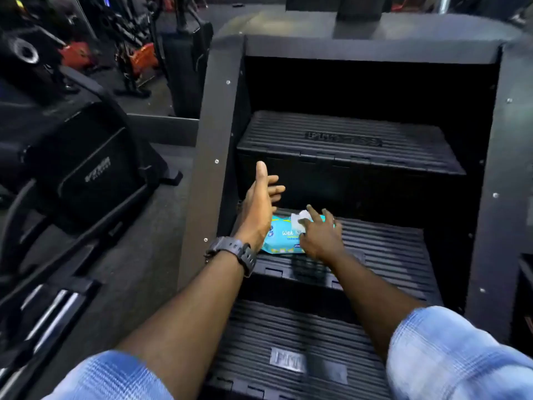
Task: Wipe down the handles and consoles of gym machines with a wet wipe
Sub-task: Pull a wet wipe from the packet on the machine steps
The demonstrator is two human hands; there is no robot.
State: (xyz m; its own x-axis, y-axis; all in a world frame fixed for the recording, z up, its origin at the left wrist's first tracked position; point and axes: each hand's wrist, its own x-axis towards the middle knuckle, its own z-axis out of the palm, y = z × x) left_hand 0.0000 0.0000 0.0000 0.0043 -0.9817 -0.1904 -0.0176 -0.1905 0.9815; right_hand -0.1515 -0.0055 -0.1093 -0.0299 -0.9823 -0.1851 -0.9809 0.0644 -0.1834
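A light-blue soft plastic pack of wet wipes [284,236] lies flat on the middle black ribbed plastic step [383,249] of a dark grey stair-climber machine [219,116], toward the step's left end. The right hand [320,236] rests over the pack's right part, its fingertips pinching a white wipe [298,219] that protrudes from the opening on top; this grip is closed on the wipe. The left hand [259,206], with a black wristwatch [233,251] on its wrist, hovers just left of the pack with fingers straight and spread, holding nothing.
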